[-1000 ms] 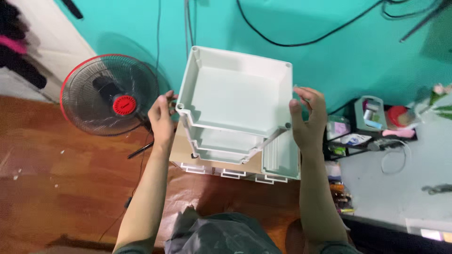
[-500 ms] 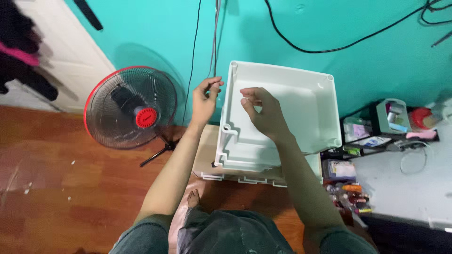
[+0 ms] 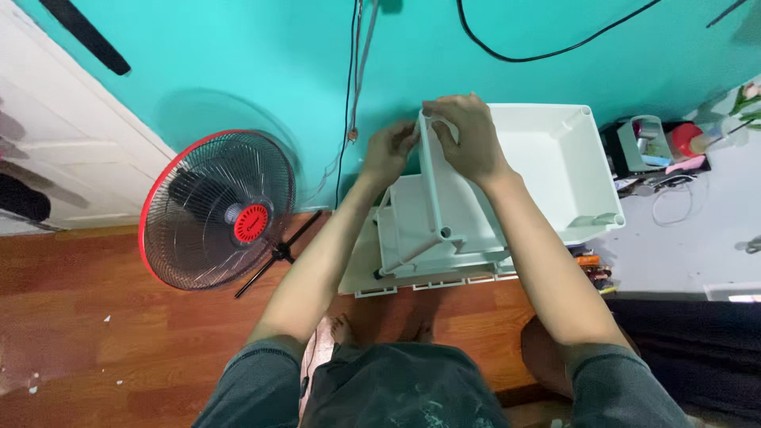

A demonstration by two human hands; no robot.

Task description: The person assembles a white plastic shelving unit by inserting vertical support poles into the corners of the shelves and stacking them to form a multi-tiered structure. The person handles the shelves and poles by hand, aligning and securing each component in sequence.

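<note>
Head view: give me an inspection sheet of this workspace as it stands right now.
Surface: wooden floor, a few small white specks at the left.
Job's things: white plastic tray on top of a stacked white drawer unit against the wall.
Clutter: small rack of bottles and containers at the right; small items on the floor by the unit.
Hands: left hand and right hand both grip the tray's far left corner.
Cables: black cables down the wall; another looped across the top; a white cord coiled at the right.
Surroundings: teal wall, red-rimmed standing fan, white door.
</note>
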